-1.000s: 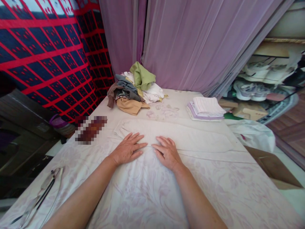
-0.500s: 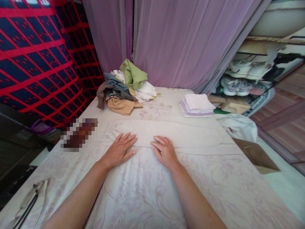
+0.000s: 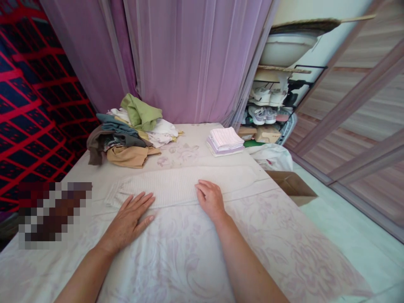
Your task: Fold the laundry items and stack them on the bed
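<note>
A pair of white ribbed trousers (image 3: pixel 176 185), folded into a long strip, lies flat across the bed, its gathered elastic waistband (image 3: pixel 114 191) to the left. My left hand (image 3: pixel 131 216) rests palm down, fingers stretched out, on the near edge of the cloth beside the waistband. Over the middle of the strip, my right hand (image 3: pixel 211 200) lies on the fabric with its fingers loosely bent, not visibly gripping it. The floral sheet (image 3: pixel 164 256) shows under both forearms.
A heap of loose clothes (image 3: pixel 129 134) sits at the far left. Toward the back right is a folded stack of cloths (image 3: pixel 225 141). Beyond the bed's right edge are a brown paper bag (image 3: pixel 290 185), a white plastic bag (image 3: pixel 271 156) and a shoe rack (image 3: pixel 268 99). Purple curtains (image 3: pixel 189 59) hang behind.
The view has turned rightward. My right hand has slid right along the trousers, farther from my left hand, and its fingers are more bent. My left hand stays near the waistband.
</note>
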Tool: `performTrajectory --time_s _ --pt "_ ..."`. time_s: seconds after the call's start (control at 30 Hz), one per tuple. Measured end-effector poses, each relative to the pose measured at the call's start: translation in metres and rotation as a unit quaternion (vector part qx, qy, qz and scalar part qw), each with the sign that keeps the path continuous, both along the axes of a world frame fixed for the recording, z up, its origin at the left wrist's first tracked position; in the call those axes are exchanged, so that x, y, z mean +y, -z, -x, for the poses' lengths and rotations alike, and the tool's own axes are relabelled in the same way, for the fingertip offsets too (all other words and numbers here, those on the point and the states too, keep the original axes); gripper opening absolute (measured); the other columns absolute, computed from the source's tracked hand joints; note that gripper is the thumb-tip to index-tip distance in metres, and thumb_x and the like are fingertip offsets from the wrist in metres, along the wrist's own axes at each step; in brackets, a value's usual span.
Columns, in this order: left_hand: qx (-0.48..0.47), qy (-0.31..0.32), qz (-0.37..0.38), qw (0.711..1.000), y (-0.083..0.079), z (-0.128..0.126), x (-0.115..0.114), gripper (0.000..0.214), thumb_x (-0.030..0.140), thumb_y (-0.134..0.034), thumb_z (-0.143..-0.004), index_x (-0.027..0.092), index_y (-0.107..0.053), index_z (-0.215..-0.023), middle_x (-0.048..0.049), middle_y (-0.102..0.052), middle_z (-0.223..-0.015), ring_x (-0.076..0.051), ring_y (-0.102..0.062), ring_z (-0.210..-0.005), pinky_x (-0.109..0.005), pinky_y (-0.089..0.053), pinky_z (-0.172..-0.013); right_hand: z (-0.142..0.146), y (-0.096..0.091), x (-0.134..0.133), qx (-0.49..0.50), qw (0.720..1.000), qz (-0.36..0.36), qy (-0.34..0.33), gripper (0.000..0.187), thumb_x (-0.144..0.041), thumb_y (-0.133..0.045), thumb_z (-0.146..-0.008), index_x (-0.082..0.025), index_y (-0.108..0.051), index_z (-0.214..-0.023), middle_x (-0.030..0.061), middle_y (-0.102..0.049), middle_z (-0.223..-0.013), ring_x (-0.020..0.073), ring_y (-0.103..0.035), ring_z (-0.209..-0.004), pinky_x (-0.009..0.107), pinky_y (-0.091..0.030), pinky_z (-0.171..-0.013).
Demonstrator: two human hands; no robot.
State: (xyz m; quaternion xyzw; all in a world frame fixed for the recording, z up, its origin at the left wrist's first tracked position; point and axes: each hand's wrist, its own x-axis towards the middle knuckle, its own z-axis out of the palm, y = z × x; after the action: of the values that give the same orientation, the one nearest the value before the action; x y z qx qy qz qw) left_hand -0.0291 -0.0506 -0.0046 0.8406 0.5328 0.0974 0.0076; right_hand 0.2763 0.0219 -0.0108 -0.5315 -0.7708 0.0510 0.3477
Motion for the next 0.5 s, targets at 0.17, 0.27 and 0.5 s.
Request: performTrajectory --time_s 0.17,0.27,0.5 --pt "-0.006 0.0 -0.02 1.0 0.003 0.002 0.002 0.056 0.052 -0.043 -0.09 0.032 -0.04 -0.142 -0.0034 -0.047 -0.143 -0.027 -0.04 -0.133 -0.051 -0.027 -0.111 -0.077 -0.01 0.014 0.014 0.97 -0.021 0.241 0.032 -0.025 -0.044 -0.082 -0.017 -0.068 -0.102 0.0122 -0.07 -0.1 0.0252 -0.061 -0.095 0.039 -0.044 -0.089" --pt "-0.008 0.003 -0.029 1.0 0.005 0.004 0.002 0.056 0.052 -0.045 -0.089 0.032 -0.04 -0.141 -0.003 -0.047 -0.142 -0.028 -0.042 -0.132 -0.052 -0.029 -0.11 -0.128 -0.02 0.017 -0.01 0.917 0.059 0.395 0.047 -0.032 -0.049 -0.081 -0.01 -0.056 -0.122 0.0179 -0.067 -0.106 0.0307 -0.059 -0.101 0.042 -0.044 -0.086" --pt "0.003 0.003 -0.036 0.999 0.014 0.008 0.004 0.058 0.05 -0.047 -0.089 0.034 -0.037 -0.143 -0.002 -0.044 -0.145 -0.028 -0.04 -0.134 -0.053 -0.028 -0.11 -0.151 -0.035 0.027 0.003 0.876 0.249 0.413 0.062 -0.046 -0.047 -0.083 -0.016 -0.043 -0.137 0.011 -0.07 -0.102 0.0313 -0.062 -0.101 0.043 -0.046 -0.084"
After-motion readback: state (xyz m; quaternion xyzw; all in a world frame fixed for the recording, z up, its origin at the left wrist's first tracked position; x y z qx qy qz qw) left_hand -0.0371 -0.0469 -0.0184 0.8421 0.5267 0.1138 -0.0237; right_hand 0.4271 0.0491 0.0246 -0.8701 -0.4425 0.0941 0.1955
